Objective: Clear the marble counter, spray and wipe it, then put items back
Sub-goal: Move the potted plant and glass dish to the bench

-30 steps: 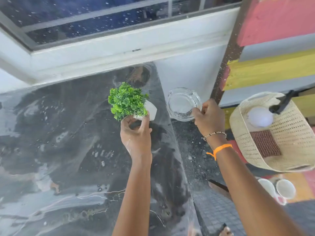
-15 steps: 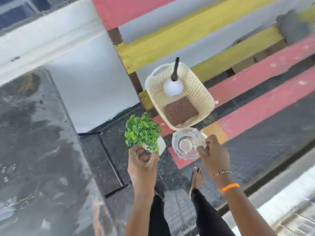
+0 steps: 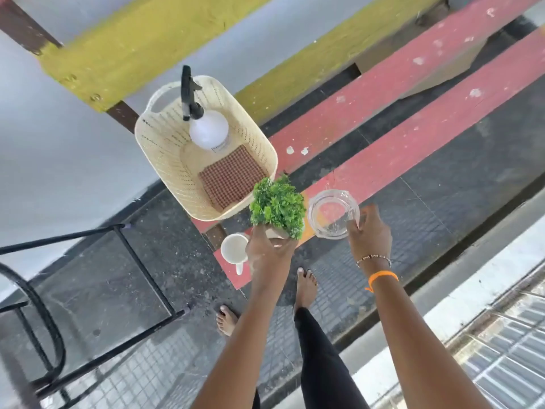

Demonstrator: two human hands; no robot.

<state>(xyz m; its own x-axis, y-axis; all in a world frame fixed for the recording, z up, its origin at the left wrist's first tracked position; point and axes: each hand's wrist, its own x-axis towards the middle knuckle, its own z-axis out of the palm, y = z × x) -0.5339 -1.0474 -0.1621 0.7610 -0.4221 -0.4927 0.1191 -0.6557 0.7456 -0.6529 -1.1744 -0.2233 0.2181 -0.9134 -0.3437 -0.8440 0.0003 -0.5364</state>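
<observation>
My left hand [image 3: 269, 250] grips the white pot of a small green plant [image 3: 277, 206], held over the red bench seat [image 3: 383, 149]. My right hand [image 3: 368, 234] pinches the rim of a clear glass ashtray [image 3: 331, 212], held just right of the plant above the same bench. A cream woven basket [image 3: 165, 160] stands on the bench behind the plant; inside it lie a white spray bottle [image 3: 208, 129] with a black trigger and a brown checked cloth [image 3: 231, 177]. The marble counter is out of view.
A white mug [image 3: 233, 250] stands on the bench end, just left of my left hand. A black metal frame [image 3: 129, 261] stands on the dark tiled floor at the left. Yellow backrest slats [image 3: 153, 39] run behind the bench. My bare feet [image 3: 305, 286] are below.
The view swung from the marble counter to the bench. Both hands carried the plant and the ashtray away from the counter and now hold them low over the bench beside the basket.
</observation>
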